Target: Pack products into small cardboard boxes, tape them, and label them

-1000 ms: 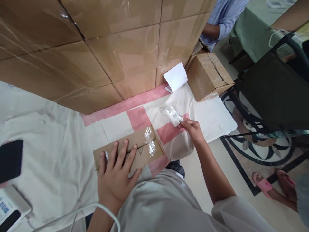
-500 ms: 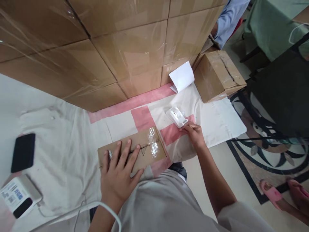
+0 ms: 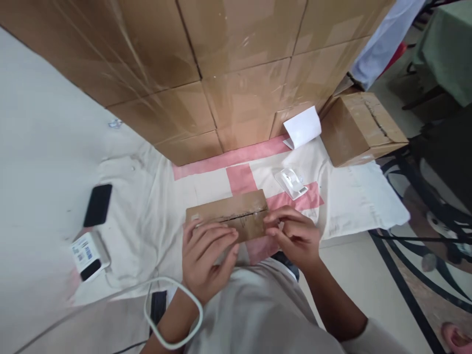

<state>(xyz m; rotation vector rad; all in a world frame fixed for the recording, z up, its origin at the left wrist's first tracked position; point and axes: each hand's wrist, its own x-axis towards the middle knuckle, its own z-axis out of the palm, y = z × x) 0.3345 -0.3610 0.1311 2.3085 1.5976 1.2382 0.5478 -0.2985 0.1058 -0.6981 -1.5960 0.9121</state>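
Observation:
A small cardboard box (image 3: 230, 209) lies on the cloth in front of me, with a dark seam along its top and shiny clear tape near its right end. My left hand (image 3: 208, 253) rests on the box's left part, fingers stretched out over the near side. At the right end my right hand (image 3: 293, 233) has thumb and fingers pinched together by the box's edge; whatever is between the fingertips is too small to make out. Beyond the right hand, a white tape dispenser (image 3: 291, 183) sits on the cloth, touched by neither hand.
Taped cardboard boxes (image 3: 250, 93) form a wall ahead. At right stand a larger box (image 3: 363, 130) and a folded white paper (image 3: 304, 127). A black phone (image 3: 98, 205) and a white labelled device (image 3: 89, 255) lie left. A white cable (image 3: 173, 280) loops over my left forearm.
My right hand has left the tape dispenser and come to the small box's right end. My left hand stays on the box, fingers lower on its near side. The whole view has shifted.

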